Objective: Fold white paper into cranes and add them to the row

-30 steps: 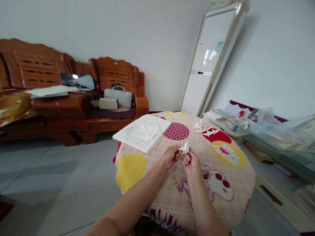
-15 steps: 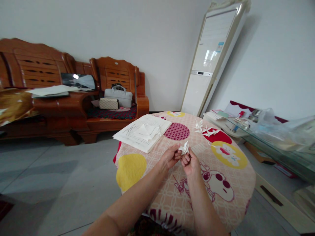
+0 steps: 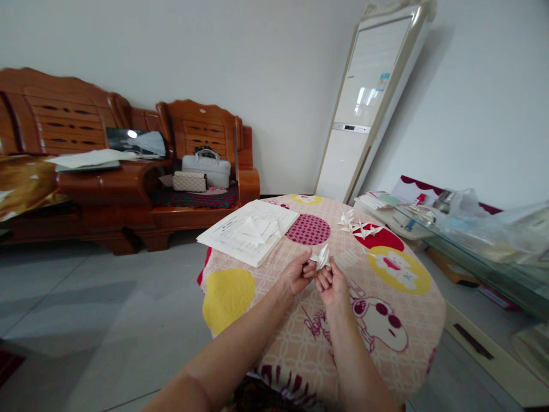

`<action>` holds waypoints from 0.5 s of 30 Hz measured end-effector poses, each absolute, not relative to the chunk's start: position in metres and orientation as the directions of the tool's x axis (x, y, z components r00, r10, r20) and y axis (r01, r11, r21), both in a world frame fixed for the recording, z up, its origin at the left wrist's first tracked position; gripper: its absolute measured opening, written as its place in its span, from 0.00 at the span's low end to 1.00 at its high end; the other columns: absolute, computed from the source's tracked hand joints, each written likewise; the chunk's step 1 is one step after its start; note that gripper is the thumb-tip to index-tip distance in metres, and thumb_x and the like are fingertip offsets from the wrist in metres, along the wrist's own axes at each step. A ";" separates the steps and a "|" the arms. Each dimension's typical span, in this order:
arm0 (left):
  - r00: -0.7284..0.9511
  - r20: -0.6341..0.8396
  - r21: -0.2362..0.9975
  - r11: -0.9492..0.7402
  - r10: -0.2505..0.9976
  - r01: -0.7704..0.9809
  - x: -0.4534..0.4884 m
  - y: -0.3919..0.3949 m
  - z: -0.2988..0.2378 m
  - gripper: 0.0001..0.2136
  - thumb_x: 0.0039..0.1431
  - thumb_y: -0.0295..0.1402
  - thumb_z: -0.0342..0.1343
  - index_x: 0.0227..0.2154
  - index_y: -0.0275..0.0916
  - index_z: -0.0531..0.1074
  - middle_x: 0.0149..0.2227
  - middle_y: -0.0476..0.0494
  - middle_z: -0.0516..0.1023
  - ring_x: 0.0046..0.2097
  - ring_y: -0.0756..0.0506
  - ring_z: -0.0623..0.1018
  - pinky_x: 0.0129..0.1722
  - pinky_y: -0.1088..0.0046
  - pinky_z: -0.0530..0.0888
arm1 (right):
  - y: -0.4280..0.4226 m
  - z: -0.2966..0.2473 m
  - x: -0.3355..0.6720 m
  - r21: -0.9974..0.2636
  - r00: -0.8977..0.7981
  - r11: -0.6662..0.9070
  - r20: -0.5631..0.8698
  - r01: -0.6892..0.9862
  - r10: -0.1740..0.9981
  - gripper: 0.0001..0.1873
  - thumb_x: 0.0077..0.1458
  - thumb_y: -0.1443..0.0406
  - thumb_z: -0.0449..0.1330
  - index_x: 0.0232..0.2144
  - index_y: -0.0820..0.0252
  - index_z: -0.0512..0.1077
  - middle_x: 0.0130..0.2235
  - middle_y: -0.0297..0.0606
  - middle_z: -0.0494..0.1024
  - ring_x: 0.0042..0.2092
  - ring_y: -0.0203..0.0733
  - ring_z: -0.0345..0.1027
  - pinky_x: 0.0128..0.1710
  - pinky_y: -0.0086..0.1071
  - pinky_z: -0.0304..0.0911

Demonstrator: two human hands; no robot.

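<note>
A small white folded paper crane [image 3: 321,257] is held between my two hands, over the middle of the round table. My left hand [image 3: 299,272] pinches its left side with thumb and fingers. On its right, my right hand [image 3: 331,281] grips the lower edge, fingers curled in. The fingers cover part of the crane's underside. Several more white paper cranes [image 3: 363,230] lie together on the far right of the patterned tablecloth [image 3: 283,320]. To the left rests a stack of printed sheets [image 3: 227,234] with folded white paper pieces [image 3: 259,230] on top.
A glass-topped stand [image 3: 480,252] with a clear plastic bag [image 3: 467,212] and clutter stands close on the right. Behind are a tall white air conditioner [image 3: 351,149] and a wooden armchair [image 3: 249,183] with a grey handbag [image 3: 210,170] on its seat.
The crane has shifted very slightly between my fingers, its pointed tips a little higher. Both hands keep nearly the same place and grip.
</note>
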State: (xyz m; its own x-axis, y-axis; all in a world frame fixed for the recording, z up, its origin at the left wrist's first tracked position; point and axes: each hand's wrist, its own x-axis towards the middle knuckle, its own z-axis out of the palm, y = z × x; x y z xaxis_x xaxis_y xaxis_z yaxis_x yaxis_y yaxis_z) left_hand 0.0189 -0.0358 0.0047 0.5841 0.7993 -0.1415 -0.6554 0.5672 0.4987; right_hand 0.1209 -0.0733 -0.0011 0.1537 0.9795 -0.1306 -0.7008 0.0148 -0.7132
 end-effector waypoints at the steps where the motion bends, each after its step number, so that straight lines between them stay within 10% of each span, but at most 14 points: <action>1: 0.589 -0.128 0.487 0.568 0.798 -0.663 0.018 -0.037 0.006 0.20 0.60 0.37 0.58 0.19 0.36 0.56 0.15 0.58 0.53 0.16 0.59 0.51 0.15 0.84 0.52 | -0.074 0.000 0.121 -0.703 0.144 0.016 -0.123 -0.711 0.982 0.23 0.56 0.53 0.59 0.18 0.57 0.58 0.11 0.19 0.50 0.11 0.27 0.39 0.10 0.23 0.41; 15: 0.534 0.010 0.675 0.389 0.845 -0.627 0.017 -0.038 0.001 0.17 0.55 0.42 0.61 0.22 0.32 0.67 0.18 0.50 0.69 0.16 0.58 0.60 0.15 0.82 0.55 | -0.078 0.003 0.125 -0.693 0.239 0.107 -0.096 -0.713 0.966 0.23 0.52 0.54 0.62 0.15 0.57 0.59 0.10 0.21 0.52 0.11 0.28 0.43 0.10 0.24 0.43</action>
State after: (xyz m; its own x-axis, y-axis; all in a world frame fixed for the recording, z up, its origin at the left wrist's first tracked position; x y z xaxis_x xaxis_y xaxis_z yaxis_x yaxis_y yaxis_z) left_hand 0.0171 -0.0383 0.0013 0.5343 0.8452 0.0096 -0.6271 0.3888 0.6750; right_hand 0.1254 -0.0779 0.0032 0.2390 0.9662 -0.0964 -0.7128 0.1072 -0.6931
